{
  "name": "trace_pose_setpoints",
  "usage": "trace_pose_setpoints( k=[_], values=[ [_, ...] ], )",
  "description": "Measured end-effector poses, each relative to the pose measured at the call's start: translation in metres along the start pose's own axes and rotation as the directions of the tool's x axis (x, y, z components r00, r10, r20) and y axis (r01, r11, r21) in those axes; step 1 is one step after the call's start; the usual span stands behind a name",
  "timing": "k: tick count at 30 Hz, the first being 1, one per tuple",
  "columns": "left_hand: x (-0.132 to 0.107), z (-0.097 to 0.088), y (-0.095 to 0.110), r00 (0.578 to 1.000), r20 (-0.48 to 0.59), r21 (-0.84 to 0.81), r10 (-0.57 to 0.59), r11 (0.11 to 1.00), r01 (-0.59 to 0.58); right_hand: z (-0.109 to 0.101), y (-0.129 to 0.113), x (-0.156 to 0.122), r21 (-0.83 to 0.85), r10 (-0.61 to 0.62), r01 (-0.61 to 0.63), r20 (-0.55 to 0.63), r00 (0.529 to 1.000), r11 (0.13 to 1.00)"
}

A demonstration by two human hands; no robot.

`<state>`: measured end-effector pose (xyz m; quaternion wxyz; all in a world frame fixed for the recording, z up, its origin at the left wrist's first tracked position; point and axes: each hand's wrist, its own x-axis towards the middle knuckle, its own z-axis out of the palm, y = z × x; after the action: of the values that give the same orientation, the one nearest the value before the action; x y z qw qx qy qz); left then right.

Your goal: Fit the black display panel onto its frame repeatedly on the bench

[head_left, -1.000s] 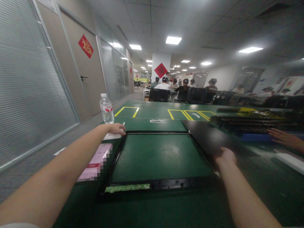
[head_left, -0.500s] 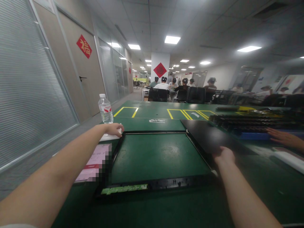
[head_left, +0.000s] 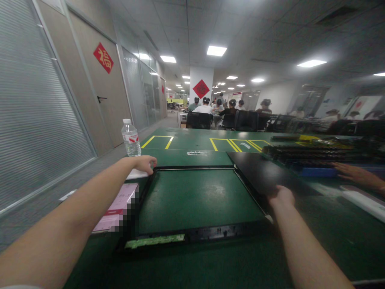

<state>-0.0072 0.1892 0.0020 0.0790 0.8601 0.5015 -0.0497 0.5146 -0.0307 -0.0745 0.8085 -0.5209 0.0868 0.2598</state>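
A thin black rectangular frame (head_left: pixel 210 233) lies flat on the green table, with a green circuit strip (head_left: pixel 155 242) along its near left edge. My left hand (head_left: pixel 144 163) is closed on the frame's far left corner. Along the right side, my right hand (head_left: pixel 282 197) is curled at the frame's edge, thumb on top and most fingers hidden. Just beyond that hand, a flat black panel (head_left: pixel 260 170) lies against the frame's right side. A pink printed sheet or screen (head_left: pixel 116 204) lies by my left forearm, partly blurred out.
A water bottle (head_left: pixel 131 138) stands at the left edge of the green table (head_left: pixel 183 140). Black parts (head_left: pixel 313 154) and a blue tray (head_left: pixel 319 172) lie at the right, where another person's hand (head_left: pixel 357 174) reaches in. Yellow tape marks (head_left: pixel 159 136) line the far side.
The view has shifted slightly, moving everything a little to the left. My hands keep their places on the frame. The other person's hand at the right has come slightly further in.
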Motion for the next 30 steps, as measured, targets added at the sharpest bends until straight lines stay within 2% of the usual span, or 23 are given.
trace_pose_setpoints(
  k=[12, 19, 24, 30],
  values=[
    [0.007, 0.007, 0.005, 1.000, -0.029, 0.087, 0.008, 0.996, -0.005, -0.001, -0.001, -0.003, -0.013, 0.039, -0.039, 0.005, 0.999, 0.999],
    [0.008, 0.013, 0.003, 0.999, -0.050, 0.097, 0.017, 0.995, -0.012, -0.002, 0.000, 0.000, -0.050, -0.018, 0.019, 0.017, 1.000, 0.999],
    [0.008, 0.010, -0.001, 0.996, -0.085, 0.017, 0.000, 1.000, 0.001, -0.002, -0.002, -0.004, -0.025, -0.002, 0.002, 0.008, 1.000, 1.000],
    [0.006, 0.011, -0.004, 0.994, -0.106, -0.166, 0.001, 0.986, -0.019, 0.001, -0.005, -0.014, 0.017, 0.047, -0.046, -0.027, 0.999, 0.999]
  ],
)
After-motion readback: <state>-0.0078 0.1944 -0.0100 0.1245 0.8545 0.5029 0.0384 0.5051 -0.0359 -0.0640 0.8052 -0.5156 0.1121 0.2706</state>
